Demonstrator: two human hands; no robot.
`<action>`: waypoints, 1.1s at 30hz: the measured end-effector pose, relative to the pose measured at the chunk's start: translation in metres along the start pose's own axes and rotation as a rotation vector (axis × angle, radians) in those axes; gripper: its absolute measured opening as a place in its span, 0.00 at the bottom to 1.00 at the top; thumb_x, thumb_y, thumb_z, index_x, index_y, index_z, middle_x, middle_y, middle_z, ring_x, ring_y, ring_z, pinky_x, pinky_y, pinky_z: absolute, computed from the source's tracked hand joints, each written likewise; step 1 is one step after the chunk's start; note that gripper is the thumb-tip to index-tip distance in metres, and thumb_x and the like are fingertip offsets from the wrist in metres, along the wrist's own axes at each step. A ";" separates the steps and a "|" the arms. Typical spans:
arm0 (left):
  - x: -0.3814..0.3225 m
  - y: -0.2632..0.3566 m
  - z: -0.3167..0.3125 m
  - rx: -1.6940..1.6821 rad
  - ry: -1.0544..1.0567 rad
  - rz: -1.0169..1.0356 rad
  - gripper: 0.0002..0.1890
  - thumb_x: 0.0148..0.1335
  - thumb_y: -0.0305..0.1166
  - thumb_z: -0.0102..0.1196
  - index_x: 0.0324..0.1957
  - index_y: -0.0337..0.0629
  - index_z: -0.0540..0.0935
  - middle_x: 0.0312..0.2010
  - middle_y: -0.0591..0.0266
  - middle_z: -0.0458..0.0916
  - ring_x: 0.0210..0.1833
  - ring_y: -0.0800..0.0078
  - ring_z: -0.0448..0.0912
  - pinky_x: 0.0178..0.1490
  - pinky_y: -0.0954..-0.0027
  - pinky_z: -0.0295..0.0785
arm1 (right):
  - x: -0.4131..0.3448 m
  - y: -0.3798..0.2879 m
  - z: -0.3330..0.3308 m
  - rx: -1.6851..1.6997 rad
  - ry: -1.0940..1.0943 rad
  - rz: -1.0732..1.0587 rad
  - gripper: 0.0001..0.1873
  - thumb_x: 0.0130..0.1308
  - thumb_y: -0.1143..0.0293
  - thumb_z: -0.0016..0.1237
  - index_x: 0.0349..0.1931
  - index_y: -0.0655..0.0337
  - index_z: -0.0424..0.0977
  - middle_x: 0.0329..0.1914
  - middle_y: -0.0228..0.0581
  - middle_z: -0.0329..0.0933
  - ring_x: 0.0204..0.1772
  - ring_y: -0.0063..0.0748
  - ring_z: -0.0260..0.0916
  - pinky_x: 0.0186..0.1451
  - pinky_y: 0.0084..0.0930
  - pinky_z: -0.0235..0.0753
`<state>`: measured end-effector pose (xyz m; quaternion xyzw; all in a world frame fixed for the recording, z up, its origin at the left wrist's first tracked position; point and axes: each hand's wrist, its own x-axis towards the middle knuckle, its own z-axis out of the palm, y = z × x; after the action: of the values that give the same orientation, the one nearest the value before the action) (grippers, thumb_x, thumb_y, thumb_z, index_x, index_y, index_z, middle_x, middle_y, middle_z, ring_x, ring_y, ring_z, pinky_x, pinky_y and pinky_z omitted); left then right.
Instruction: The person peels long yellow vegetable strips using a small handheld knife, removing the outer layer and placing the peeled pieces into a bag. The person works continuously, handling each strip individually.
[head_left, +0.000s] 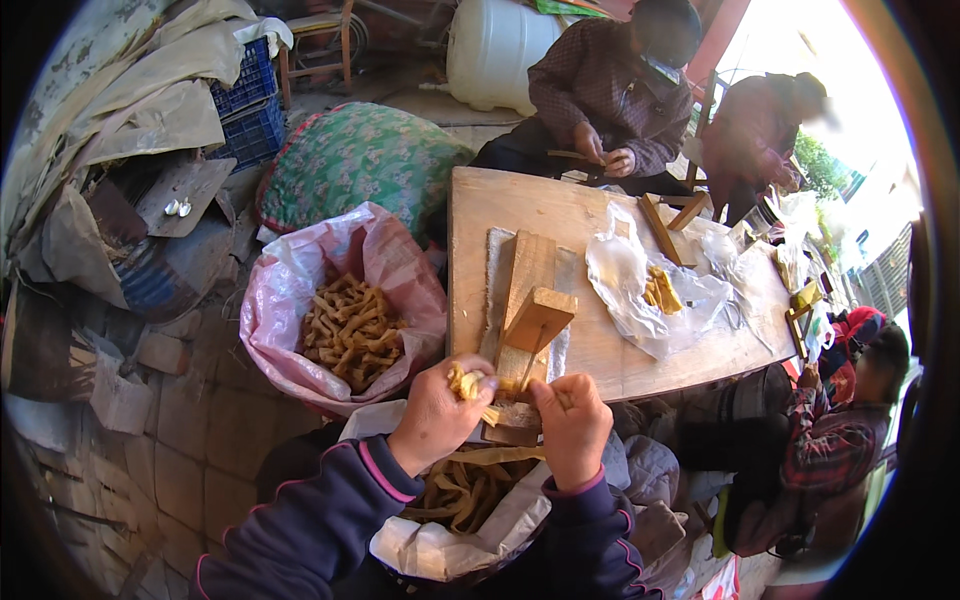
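Observation:
My left hand (442, 409) is closed around a crumpled bundle of pale yellow strips (466, 381), with loose ends sticking out. My right hand (574, 424) pinches the other end of this yellow material between thumb and fingers. Both hands are at the near edge of the table, in front of a wooden jig (540, 319): a block raised over a plank, with a thin rod (534, 360) slanting down from it. The yellow piece passes close to the rod's lower end; whether it touches cannot be seen. Below my hands, a white-lined container (442, 551) holds long brownish-yellow strips (480, 487).
A pink woven sack (277, 315) of short knotted pieces (352, 330) stands left of the table (469, 217). On the table, a plastic bag (622, 262) bears yellow pieces (661, 291), near another wooden jig (664, 229). Several people sit around it. A green floral bundle (367, 161) lies behind.

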<state>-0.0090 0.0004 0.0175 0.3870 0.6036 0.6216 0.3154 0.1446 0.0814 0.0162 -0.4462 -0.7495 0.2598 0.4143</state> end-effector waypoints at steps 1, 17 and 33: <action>0.000 -0.001 -0.001 -0.009 0.035 -0.040 0.06 0.66 0.28 0.57 0.35 0.35 0.79 0.26 0.63 0.78 0.29 0.78 0.74 0.35 0.73 0.72 | 0.002 0.006 0.001 -0.062 0.032 -0.003 0.12 0.57 0.75 0.65 0.28 0.62 0.71 0.17 0.38 0.72 0.20 0.24 0.69 0.26 0.22 0.70; -0.066 0.005 -0.024 0.108 -0.666 -0.248 0.15 0.65 0.37 0.60 0.28 0.33 0.81 0.22 0.62 0.80 0.26 0.82 0.74 0.30 0.72 0.70 | -0.025 -0.039 -0.017 0.517 -0.557 -0.606 0.07 0.57 0.73 0.61 0.32 0.60 0.76 0.19 0.35 0.74 0.19 0.38 0.71 0.22 0.30 0.68; -0.040 0.026 -0.038 0.324 -0.501 0.760 0.19 0.52 0.38 0.67 0.46 0.46 0.82 0.30 0.64 0.76 0.27 0.64 0.77 0.28 0.65 0.71 | -0.052 -0.019 -0.028 1.208 -1.083 0.966 0.05 0.68 0.73 0.52 0.36 0.67 0.77 0.30 0.34 0.79 0.31 0.19 0.71 0.34 0.17 0.69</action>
<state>-0.0193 -0.0548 0.0404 0.7620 0.4140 0.4787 0.1371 0.1735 0.0267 0.0254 -0.2369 -0.3125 0.9197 0.0184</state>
